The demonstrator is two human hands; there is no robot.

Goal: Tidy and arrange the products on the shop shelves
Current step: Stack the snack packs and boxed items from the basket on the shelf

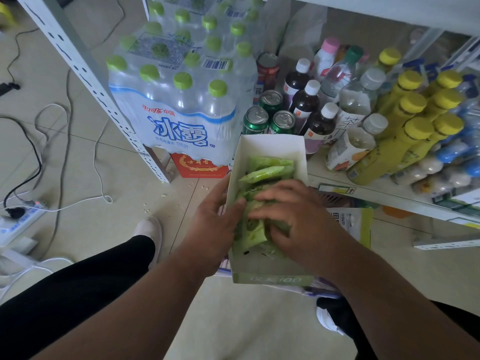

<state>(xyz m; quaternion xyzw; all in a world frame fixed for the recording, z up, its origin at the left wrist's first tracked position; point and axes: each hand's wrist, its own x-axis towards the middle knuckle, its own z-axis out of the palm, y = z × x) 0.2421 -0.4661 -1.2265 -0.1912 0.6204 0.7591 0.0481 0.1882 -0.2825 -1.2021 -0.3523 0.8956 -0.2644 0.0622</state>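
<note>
An open white and green carton [270, 146] sits in front of me, holding several small green sachets [265, 172]. My left hand [215, 224] grips the carton's left wall, thumb inside touching the sachets. My right hand [288, 216] lies palm down inside the carton, fingers closed over a bunch of green sachets [252, 235]. The low shelf [389, 196] to the right carries bottles and cans.
A shrink-wrapped pack of green-capped water bottles [179, 105] stands on the floor beside a white shelf upright [104, 94]. Green cans [270, 118], dark juice bottles [306, 105] and yellow-capped bottles [410, 126] crowd the shelf. Cables and a power strip [20, 216] lie at left. A red box [200, 167] sits behind.
</note>
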